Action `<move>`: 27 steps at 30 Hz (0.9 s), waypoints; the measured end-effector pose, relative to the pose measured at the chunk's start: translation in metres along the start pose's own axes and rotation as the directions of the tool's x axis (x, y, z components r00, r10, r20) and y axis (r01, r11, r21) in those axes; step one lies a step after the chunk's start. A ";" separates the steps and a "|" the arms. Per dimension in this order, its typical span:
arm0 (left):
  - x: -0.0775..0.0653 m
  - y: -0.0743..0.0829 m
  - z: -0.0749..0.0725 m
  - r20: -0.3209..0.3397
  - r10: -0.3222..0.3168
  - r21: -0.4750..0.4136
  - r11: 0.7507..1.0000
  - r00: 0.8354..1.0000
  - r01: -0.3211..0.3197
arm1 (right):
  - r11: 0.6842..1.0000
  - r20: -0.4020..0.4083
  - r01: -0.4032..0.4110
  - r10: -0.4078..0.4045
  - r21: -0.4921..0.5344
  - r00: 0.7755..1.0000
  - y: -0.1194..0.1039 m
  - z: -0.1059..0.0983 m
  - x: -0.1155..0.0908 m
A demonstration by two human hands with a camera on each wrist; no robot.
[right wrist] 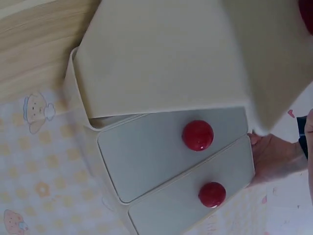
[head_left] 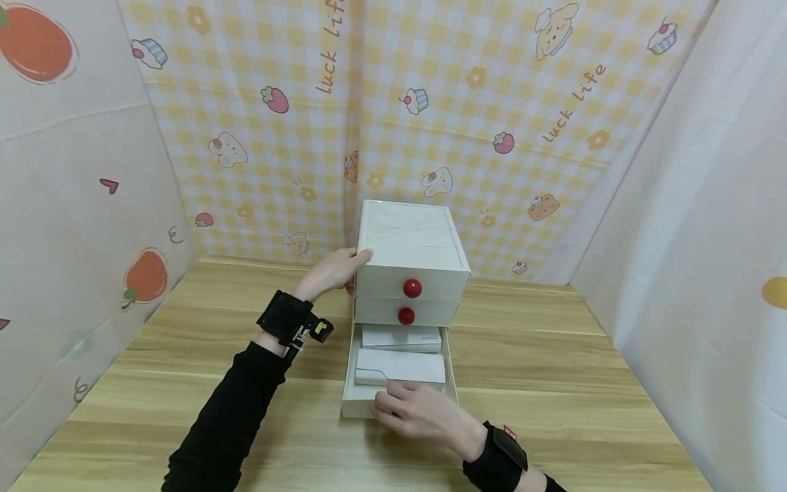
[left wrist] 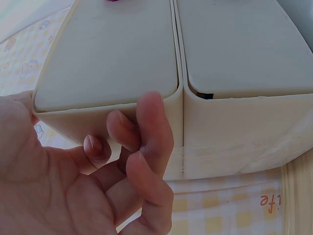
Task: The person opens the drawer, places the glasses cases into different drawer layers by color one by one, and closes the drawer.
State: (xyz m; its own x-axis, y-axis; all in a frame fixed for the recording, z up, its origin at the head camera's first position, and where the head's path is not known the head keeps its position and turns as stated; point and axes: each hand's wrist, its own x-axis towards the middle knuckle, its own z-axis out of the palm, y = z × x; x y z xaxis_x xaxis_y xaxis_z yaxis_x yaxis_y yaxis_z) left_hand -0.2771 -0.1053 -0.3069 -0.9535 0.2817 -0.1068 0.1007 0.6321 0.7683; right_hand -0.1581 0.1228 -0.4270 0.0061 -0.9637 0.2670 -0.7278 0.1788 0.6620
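Note:
A white drawer unit (head_left: pixel 408 236) stands with its bottom drawer (head_left: pixel 453 383) pulled out. Inside lie two white boxes: the front box (head_left: pixel 399 365) and, behind it, the back box (head_left: pixel 401 337), with small print. My left hand (head_left: pixel 335 270) grips the unit's upper left edge, thumb over the top. In the left wrist view its bent fingers (left wrist: pixel 155 122) lie against the side wall. Over the open drawer's front edge is my right hand (head_left: pixel 418 413), fingers loosely bent near the front box. The right wrist view shows the bottom drawer's red knob (right wrist: pixel 307 14) uncovered by fingers.
The two upper drawers are closed, with a top knob (head_left: pixel 412 288) and a middle knob (head_left: pixel 406 316), both red. Wood-grain table (head_left: pixel 535 383) surrounds the unit. Behind hangs a yellow checked cloth (head_left: pixel 393 137), with white cloths at both sides.

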 end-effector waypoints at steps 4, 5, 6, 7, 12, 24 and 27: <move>0.000 -0.001 0.000 -0.004 0.014 0.003 1.000 1.000 -0.014 | 0.998 0.033 0.063 -0.063 -0.006 0.997 -0.005 0.003 -0.005; 0.000 -0.001 0.000 -0.005 0.017 0.004 1.000 1.000 -0.017 | 0.997 0.042 0.071 -0.070 -0.008 0.997 -0.007 0.003 -0.006; 0.000 -0.001 0.000 -0.005 0.019 0.006 1.000 1.000 -0.019 | 0.998 0.050 0.070 -0.070 -0.008 0.996 -0.008 0.004 -0.006; 0.000 -0.001 0.000 -0.006 0.022 0.006 1.000 1.000 -0.022 | 0.998 0.055 0.070 -0.069 -0.010 0.996 -0.009 0.004 -0.007; 0.000 -0.001 0.000 -0.005 0.017 0.000 1.000 1.000 -0.017 | 0.999 0.063 0.042 -0.042 -0.009 0.997 -0.010 0.005 -0.008; 0.000 -0.001 -0.001 -0.003 0.019 0.003 1.000 1.000 -0.019 | 1.000 0.058 0.030 -0.030 -0.008 0.998 -0.005 0.007 -0.008; 0.000 -0.001 0.000 -0.002 0.015 0.006 1.000 1.000 -0.015 | 1.000 0.027 0.020 -0.019 -0.014 0.999 -0.004 0.007 -0.006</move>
State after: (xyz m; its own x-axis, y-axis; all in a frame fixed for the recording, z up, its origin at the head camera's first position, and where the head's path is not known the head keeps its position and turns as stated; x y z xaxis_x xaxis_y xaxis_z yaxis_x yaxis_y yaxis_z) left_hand -0.2773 -0.1059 -0.3071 -0.9524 0.2898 -0.0941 0.1165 0.6318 0.7663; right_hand -0.1602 0.1262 -0.4364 0.0015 -0.9719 0.2353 -0.7181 0.1627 0.6766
